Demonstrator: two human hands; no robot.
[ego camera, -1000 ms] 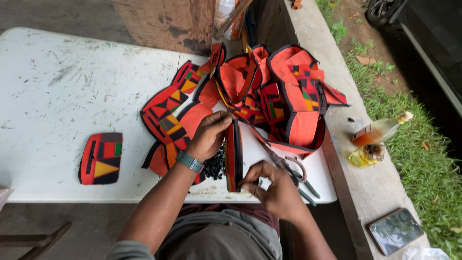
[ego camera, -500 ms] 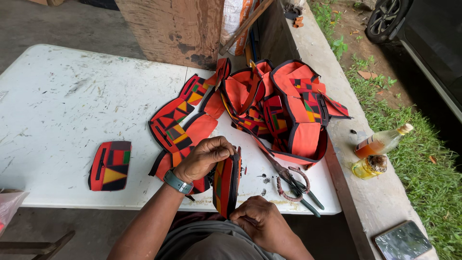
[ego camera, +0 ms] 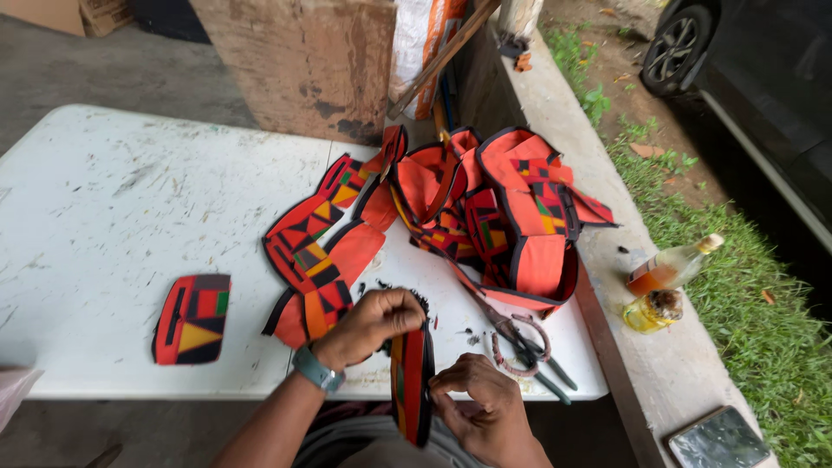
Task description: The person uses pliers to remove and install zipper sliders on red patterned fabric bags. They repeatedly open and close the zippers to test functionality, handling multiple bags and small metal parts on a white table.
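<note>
gripping fabric piece [ego camera: 411,381], left hand [ego camera: 371,322], right hand [ego camera: 479,403]

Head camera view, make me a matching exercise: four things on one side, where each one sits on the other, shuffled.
Things:
1. scissors
2. small patterned patch
3. two bottles
4. phone

Places:
A. alone on the table's left part
B. concrete ledge, beside the grass
C. table's front right corner, below the bags
D. ledge's near end, bottom right

Pairs: 1-C, 2-A, 3-B, 4-D
</note>
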